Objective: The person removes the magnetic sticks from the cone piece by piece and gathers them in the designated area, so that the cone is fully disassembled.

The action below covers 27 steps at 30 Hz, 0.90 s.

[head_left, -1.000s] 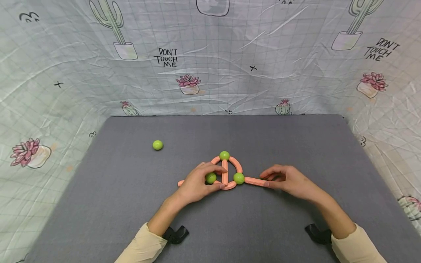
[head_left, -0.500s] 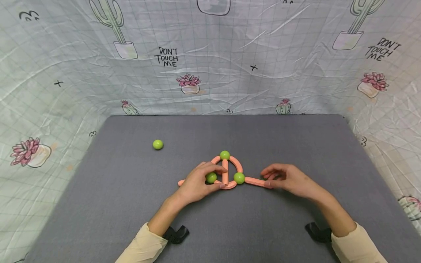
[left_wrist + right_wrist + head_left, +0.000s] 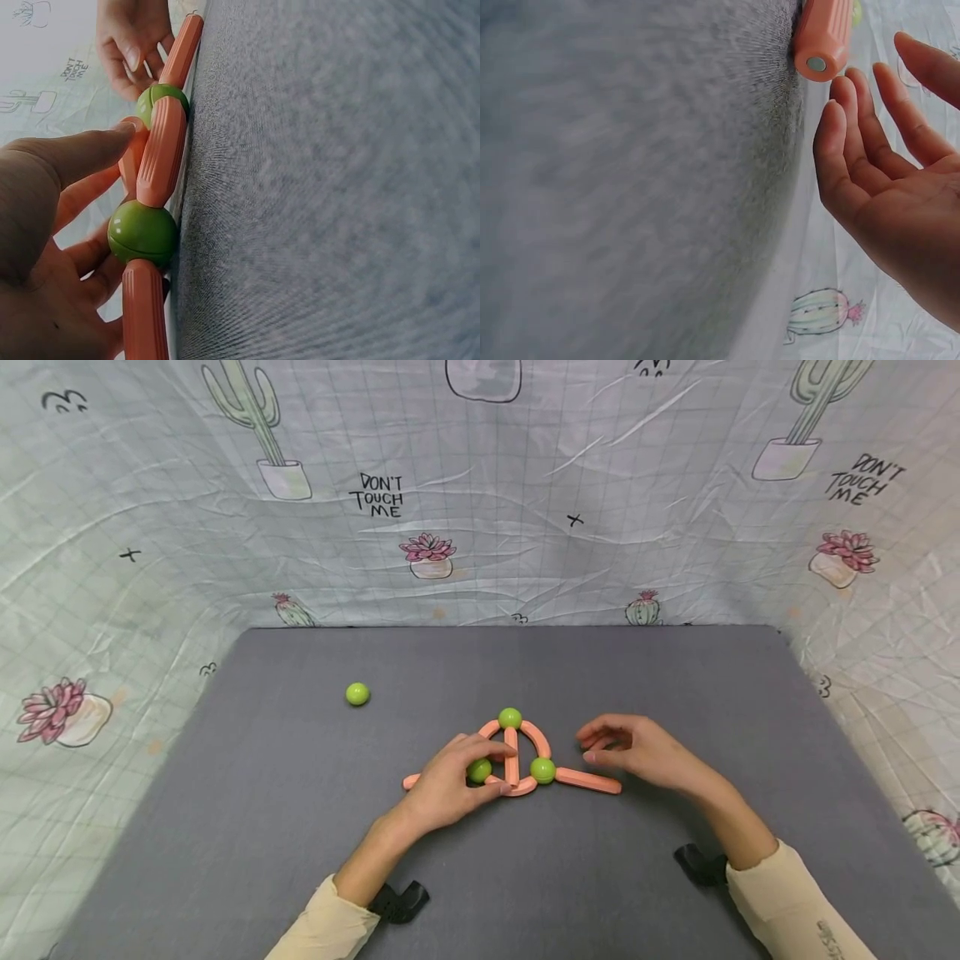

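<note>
Orange ribbed sticks and green balls form a flat figure on the table. In the head view, curved sticks [image 3: 537, 739] make a ring through a top ball [image 3: 510, 719], a right ball [image 3: 543, 770] and a left ball [image 3: 478, 770]. My left hand [image 3: 448, 783] pinches the straight middle stick [image 3: 512, 758] between thumb and index finger, covering part of the ring and the left outer stick [image 3: 411, 782]. My right hand [image 3: 645, 752] hovers with loosely bent fingers near the right outer stick [image 3: 588, 781], holding nothing. That stick's end shows a silver disc in the right wrist view.
A loose green ball [image 3: 357, 694] lies at the back left of the grey table [image 3: 300, 860]. A patterned cloth [image 3: 510, 485] hangs around the back and sides. Each wrist carries a black device [image 3: 401, 902].
My right hand has let go of the right outer stick and moved up and slightly left. The left hand keeps its pinch, and the figure stays in place.
</note>
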{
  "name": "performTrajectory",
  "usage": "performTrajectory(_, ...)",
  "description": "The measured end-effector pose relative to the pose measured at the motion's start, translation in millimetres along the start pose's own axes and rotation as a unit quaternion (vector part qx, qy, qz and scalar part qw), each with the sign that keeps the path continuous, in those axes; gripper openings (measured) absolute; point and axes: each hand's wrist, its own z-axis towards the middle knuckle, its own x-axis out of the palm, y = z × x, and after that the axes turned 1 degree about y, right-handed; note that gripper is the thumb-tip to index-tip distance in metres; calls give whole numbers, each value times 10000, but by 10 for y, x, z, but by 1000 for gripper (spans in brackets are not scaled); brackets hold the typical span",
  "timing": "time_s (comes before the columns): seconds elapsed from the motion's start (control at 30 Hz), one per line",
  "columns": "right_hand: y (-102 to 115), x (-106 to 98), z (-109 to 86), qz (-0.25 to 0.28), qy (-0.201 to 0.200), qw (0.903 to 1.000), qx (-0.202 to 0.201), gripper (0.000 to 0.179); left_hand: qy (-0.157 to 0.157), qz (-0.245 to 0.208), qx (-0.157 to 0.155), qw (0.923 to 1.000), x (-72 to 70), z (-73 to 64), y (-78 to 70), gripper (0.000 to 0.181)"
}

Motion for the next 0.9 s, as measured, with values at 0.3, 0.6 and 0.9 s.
performTrajectory(0.3, 46, 63, 169, 61, 66, 9999, -68, 35, -73, -73, -399, 9992, 26, -27, -30, 50)
performTrajectory(0.6, 165, 99, 342, -10, 115, 9997, -207, 32, -362, 76, -689, 9969, 49, 25, -85, 42)
performTrajectory(0.9, 264, 128, 474, 99, 277, 9993, -250, 28, -541, 130, -959, 9938, 73, 69, -105, 33)
